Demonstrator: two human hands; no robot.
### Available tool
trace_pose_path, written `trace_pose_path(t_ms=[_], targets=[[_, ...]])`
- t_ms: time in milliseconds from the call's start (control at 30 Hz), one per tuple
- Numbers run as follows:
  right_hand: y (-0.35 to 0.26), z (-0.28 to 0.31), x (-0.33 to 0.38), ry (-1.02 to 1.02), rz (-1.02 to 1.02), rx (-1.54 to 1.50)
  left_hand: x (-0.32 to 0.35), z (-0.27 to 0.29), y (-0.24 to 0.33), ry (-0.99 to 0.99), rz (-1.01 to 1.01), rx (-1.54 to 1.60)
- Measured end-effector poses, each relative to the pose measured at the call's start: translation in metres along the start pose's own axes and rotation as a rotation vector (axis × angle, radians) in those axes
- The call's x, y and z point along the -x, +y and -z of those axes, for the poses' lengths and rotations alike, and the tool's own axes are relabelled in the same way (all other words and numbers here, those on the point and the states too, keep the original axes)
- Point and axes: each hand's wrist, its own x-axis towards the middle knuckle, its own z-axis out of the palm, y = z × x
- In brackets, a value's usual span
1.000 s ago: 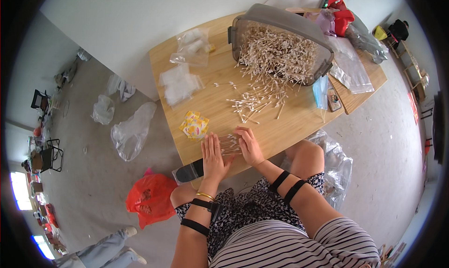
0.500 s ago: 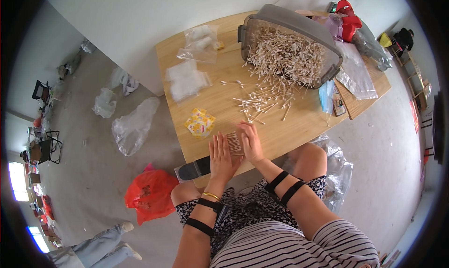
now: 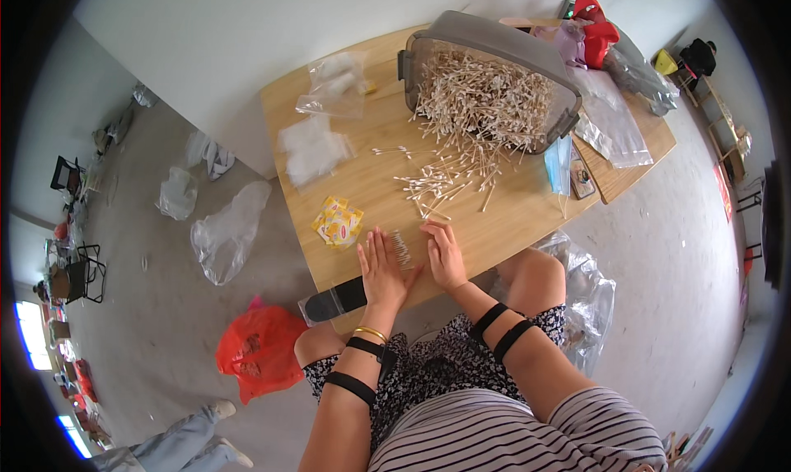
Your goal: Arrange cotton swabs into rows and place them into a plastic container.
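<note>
Wooden table (image 3: 511,225), both hands now pressing swab bundle (image 3: 400,248) closer.

We worked at a light wooden table (image 3: 511,216). On it lay a grey bin (image 3: 494,76) heaped with cotton swabs, loose swabs (image 3: 445,175) spilled before it, a small aligned bundle of swabs (image 3: 400,248) at the near edge, yellow packets (image 3: 339,223), clear plastic bags (image 3: 329,93), and a phone (image 3: 582,178) at the right.
</note>
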Motion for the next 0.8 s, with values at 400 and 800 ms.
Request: trace_pose_path(t_ms=[400, 800], targets=[[0.030, 0.030, -0.079, -0.158, 0.191, 0.558, 0.020, -0.002, 0.001, -0.030, -0.121, 0.082], [0.017, -0.002, -0.102, -0.200, 0.224, 0.576, 0.021, -0.007, 0.001, -0.047, -0.129, 0.054]])
